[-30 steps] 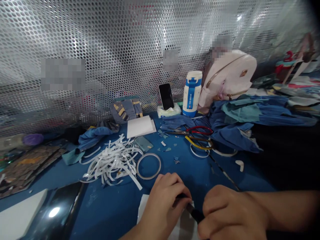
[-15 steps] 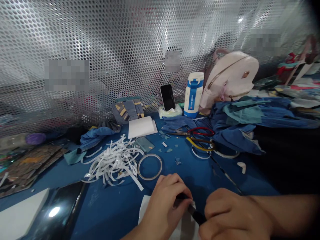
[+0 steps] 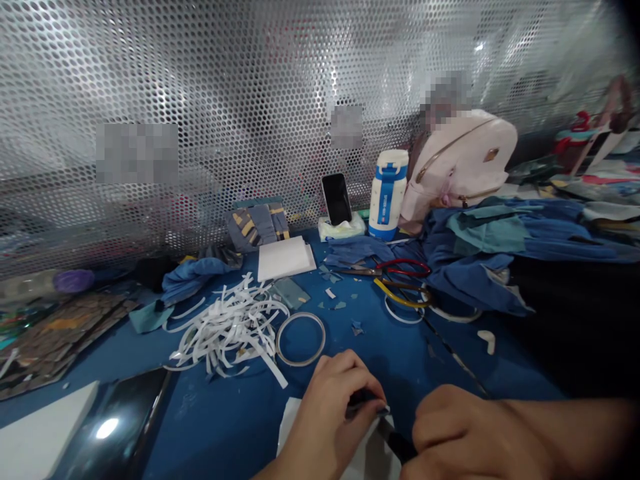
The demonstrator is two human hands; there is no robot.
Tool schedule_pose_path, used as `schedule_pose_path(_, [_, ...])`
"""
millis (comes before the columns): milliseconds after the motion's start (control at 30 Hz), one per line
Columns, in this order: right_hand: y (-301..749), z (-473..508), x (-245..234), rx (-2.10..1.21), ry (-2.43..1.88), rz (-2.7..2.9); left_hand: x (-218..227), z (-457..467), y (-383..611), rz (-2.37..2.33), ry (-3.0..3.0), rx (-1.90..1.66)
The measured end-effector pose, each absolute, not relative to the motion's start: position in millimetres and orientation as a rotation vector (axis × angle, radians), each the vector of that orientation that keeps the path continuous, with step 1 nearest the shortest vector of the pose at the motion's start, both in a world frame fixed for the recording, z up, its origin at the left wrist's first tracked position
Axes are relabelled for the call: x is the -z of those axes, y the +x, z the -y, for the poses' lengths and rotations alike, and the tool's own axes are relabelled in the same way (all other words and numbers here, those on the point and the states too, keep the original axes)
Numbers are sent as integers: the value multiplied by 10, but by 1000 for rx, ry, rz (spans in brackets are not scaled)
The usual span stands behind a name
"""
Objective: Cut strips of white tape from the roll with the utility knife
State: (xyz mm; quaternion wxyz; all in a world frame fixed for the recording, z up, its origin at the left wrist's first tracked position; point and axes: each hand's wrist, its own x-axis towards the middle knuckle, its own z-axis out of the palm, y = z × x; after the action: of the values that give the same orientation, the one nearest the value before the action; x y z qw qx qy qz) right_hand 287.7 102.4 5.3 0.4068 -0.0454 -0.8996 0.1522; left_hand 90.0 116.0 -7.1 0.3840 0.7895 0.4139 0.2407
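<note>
My left hand (image 3: pixel 330 417) is curled at the bottom centre, its fingers pinching a small dark piece against a white sheet (image 3: pixel 293 427) on the blue table (image 3: pixel 380 347). My right hand (image 3: pixel 465 437) is closed in a fist round a slim dark-handled tool (image 3: pixel 397 441), whose tip points toward the left fingers. What the dark piece is cannot be made out. A thin tape ring (image 3: pixel 301 339) lies just beyond the left hand.
A heap of white paper strips (image 3: pixel 227 327) lies left of centre. Red and yellow scissors (image 3: pixel 400 280) sit further back by blue cloth (image 3: pixel 480 260). A phone (image 3: pixel 336 199), bottle (image 3: pixel 386 195) and pale bag (image 3: pixel 463 167) stand against the perforated metal wall. A shiny black object (image 3: pixel 115 427) lies lower left.
Both hands have slid slightly lower in view as the camera tilted up a little. The grips look unchanged.
</note>
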Motion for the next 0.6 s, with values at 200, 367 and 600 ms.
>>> schedule_pose_path(200, [2917, -1015, 63, -350, -96, 2355, 59, -1151, 912, -1044, 2026, -646])
schedule_pose_path(367, [2889, -1028, 10, -348, -92, 2294, 84, -1149, 887, -1025, 2042, -685])
schedule_pose_path(600, [2835, -1043, -69, -329, -36, 2241, 90, -1163, 890, -1057, 2054, -706])
